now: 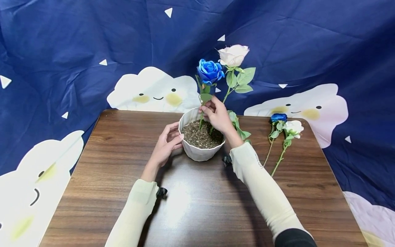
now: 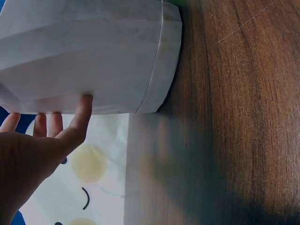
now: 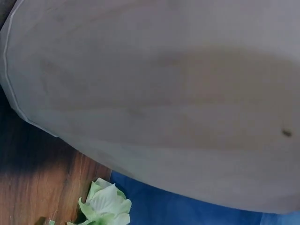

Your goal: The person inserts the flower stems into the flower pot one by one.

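Observation:
A white flowerpot (image 1: 199,154) filled with soil (image 1: 200,136) stands on the table. My left hand (image 1: 166,145) rests against its left side; in the left wrist view, the fingertips (image 2: 85,104) touch the pot wall (image 2: 103,61). Above the soil, my right hand (image 1: 218,116) pinches the stem of an upright blue rose (image 1: 210,72), whose lower end meets the soil. A pale pink rose (image 1: 233,56) rises behind that hand, its lower stem partly hidden. The pot wall (image 3: 154,93) fills most of the right wrist view, and the right hand is out of sight there.
On the right of the brown wooden table (image 1: 102,171) lie a second blue rose (image 1: 279,117) and a white rose (image 1: 294,128). Green leaves (image 1: 239,127) show beside the right wrist. A dark blue cloth (image 1: 77,41) with clouds hangs behind the table.

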`<state>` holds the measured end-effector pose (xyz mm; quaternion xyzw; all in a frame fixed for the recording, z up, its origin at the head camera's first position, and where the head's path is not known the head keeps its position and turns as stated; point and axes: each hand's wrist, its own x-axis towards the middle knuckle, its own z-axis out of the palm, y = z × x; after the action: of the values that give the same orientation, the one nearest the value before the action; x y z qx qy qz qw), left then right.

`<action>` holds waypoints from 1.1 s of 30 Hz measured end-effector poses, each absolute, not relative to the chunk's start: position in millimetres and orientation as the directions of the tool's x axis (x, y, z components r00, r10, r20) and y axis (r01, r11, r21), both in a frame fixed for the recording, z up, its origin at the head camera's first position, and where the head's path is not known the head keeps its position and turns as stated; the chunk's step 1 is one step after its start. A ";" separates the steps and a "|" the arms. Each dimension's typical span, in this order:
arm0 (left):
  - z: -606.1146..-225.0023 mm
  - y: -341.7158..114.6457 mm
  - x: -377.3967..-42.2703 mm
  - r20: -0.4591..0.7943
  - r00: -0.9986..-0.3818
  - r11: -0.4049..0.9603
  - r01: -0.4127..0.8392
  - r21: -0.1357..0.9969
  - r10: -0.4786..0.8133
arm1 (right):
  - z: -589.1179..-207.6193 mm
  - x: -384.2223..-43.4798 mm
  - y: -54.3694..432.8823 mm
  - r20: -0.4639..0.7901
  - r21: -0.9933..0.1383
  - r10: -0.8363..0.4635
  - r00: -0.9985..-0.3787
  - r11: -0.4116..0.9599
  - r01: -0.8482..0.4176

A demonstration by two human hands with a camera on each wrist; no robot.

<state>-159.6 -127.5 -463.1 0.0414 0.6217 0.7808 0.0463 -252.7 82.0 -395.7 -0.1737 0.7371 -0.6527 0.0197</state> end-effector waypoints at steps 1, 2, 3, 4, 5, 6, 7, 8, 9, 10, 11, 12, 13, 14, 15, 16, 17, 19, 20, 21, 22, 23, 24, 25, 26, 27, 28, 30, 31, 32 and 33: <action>-463.0 -127.4 -159.2 0.007 -0.992 -0.224 -0.021 0.974 0.122 | -396.5 -253.0 81.1 0.202 -0.967 -0.287 -0.936 0.095 -0.237; -462.8 -127.4 -158.8 0.007 -0.992 -0.223 -0.021 0.974 0.123 | -397.3 -252.9 80.1 0.207 -0.964 -0.292 -0.934 0.102 -0.246; -462.7 -127.2 -158.6 0.007 -0.992 -0.224 -0.021 0.974 0.122 | -398.1 -252.9 79.2 0.215 -0.960 -0.295 -0.931 0.110 -0.256; -462.5 -126.9 -158.5 0.008 -0.992 -0.224 -0.020 0.974 0.123 | -399.0 -252.7 78.5 0.225 -0.955 -0.296 -0.928 0.121 -0.270; -462.3 -126.7 -158.6 0.008 -0.992 -0.223 -0.020 0.975 0.124 | -399.8 -252.7 77.8 0.239 -0.949 -0.298 -0.924 0.130 -0.287; -462.5 -126.5 -158.7 0.007 -0.992 -0.223 -0.021 0.975 0.125 | -400.4 -252.4 77.2 0.255 -0.942 -0.300 -0.919 0.139 -0.307; -462.4 -126.4 -158.8 0.008 -0.992 -0.223 -0.020 0.975 0.125 | -401.0 -252.3 76.7 0.270 -0.935 -0.302 -0.914 0.147 -0.324; -462.4 -126.4 -158.9 0.008 -0.992 -0.221 -0.020 0.975 0.127 | -401.1 -251.7 76.2 0.284 -0.927 -0.303 -0.909 0.155 -0.341; -462.3 -126.2 -159.0 0.008 -0.992 -0.222 -0.021 0.975 0.126 | -401.5 -251.6 76.0 0.299 -0.919 -0.304 -0.905 0.163 -0.358; -462.4 -126.2 -159.0 0.006 -0.992 -0.221 -0.022 0.975 0.126 | -402.0 -251.6 75.8 0.313 -0.910 -0.304 -0.900 0.176 -0.375; -462.4 -126.2 -159.1 0.005 -0.992 -0.221 -0.023 0.975 0.127 | -402.3 -251.6 75.7 0.323 -0.902 -0.305 -0.896 0.188 -0.389; -462.2 -126.2 -158.9 0.006 -0.992 -0.220 -0.022 0.975 0.125 | -402.7 -251.7 75.7 0.329 -0.897 -0.305 -0.894 0.196 -0.397; -462.0 -126.2 -158.8 0.006 -0.992 -0.220 -0.022 0.975 0.123 | -403.4 -251.9 75.6 0.332 -0.892 -0.306 -0.892 0.206 -0.403; -461.9 -126.3 -158.7 0.005 -0.992 -0.220 -0.022 0.975 0.122 | -403.8 -252.2 75.2 0.335 -0.888 -0.311 -0.889 0.212 -0.409; -461.8 -126.3 -158.6 0.004 -0.993 -0.220 -0.023 0.975 0.121 | -404.4 -252.3 74.9 0.336 -0.884 -0.315 -0.888 0.221 -0.413; -461.9 -126.3 -158.4 0.003 -0.993 -0.220 -0.024 0.975 0.121 | -404.6 -252.4 74.4 0.338 -0.878 -0.316 -0.887 0.234 -0.418; -461.8 -126.3 -158.3 0.003 -0.992 -0.221 -0.024 0.975 0.122 | -404.7 -252.2 74.1 0.337 -0.875 -0.316 -0.887 0.242 -0.418; -461.7 -126.4 -158.0 0.002 -0.992 -0.223 -0.026 0.975 0.125 | -404.6 -251.7 73.1 0.334 -0.871 -0.312 -0.889 0.260 -0.418; -461.7 -126.6 -157.9 0.002 -0.992 -0.223 -0.027 0.974 0.127 | -404.4 -251.5 72.7 0.330 -0.870 -0.312 -0.891 0.266 -0.416; -461.6 -126.7 -157.8 0.002 -0.992 -0.223 -0.027 0.974 0.126 | -404.2 -250.9 72.5 0.330 -0.863 -0.309 -0.892 0.283 -0.418; -461.6 -127.0 -157.7 0.002 -0.992 -0.223 -0.026 0.975 0.124 | -403.9 -250.5 72.4 0.331 -0.858 -0.308 -0.892 0.295 -0.421; -461.8 -127.4 -157.5 0.003 -0.993 -0.222 -0.025 0.975 0.122 | -403.9 -250.1 72.1 0.330 -0.857 -0.310 -0.892 0.297 -0.421; -461.8 -127.6 -157.3 0.002 -0.993 -0.221 -0.024 0.975 0.119 | -403.9 -249.8 71.8 0.329 -0.855 -0.313 -0.891 0.302 -0.421; -461.8 -127.7 -157.1 0.002 -0.993 -0.221 -0.023 0.975 0.115 | -403.9 -249.5 71.7 0.329 -0.851 -0.318 -0.889 0.307 -0.425; -462.0 -127.9 -157.0 0.002 -0.994 -0.221 -0.024 0.975 0.114 | -404.0 -249.1 71.7 0.331 -0.847 -0.321 -0.887 0.313 -0.429; -462.1 -127.8 -156.9 0.001 -0.993 -0.220 -0.024 0.975 0.114 | -403.8 -248.4 72.0 0.333 -0.840 -0.324 -0.886 0.325 -0.434; -462.2 -127.7 -156.9 -0.001 -0.993 -0.220 -0.026 0.975 0.116 | -403.7 -248.0 72.4 0.332 -0.841 -0.324 -0.886 0.323 -0.433; -462.3 -127.3 -157.0 -0.001 -0.993 -0.222 -0.028 0.975 0.122 | -403.3 -247.5 73.7 0.336 -0.839 -0.322 -0.885 0.326 -0.436; -462.5 -127.2 -157.1 0.000 -0.992 -0.224 -0.028 0.974 0.124 | -403.1 -247.2 74.5 0.335 -0.841 -0.324 -0.885 0.321 -0.436; -462.7 -127.1 -157.2 0.001 -0.992 -0.224 -0.027 0.974 0.126 | -402.7 -247.1 75.3 0.332 -0.844 -0.325 -0.885 0.317 -0.433; -462.9 -127.1 -157.4 0.002 -0.992 -0.224 -0.026 0.974 0.125 | -402.1 -247.1 76.1 0.331 -0.844 -0.325 -0.886 0.318 -0.432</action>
<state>-157.4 -127.1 -462.9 0.0399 0.6210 0.7813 0.0485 -247.1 76.1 -402.1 -0.2337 0.8103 -0.5351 -0.0499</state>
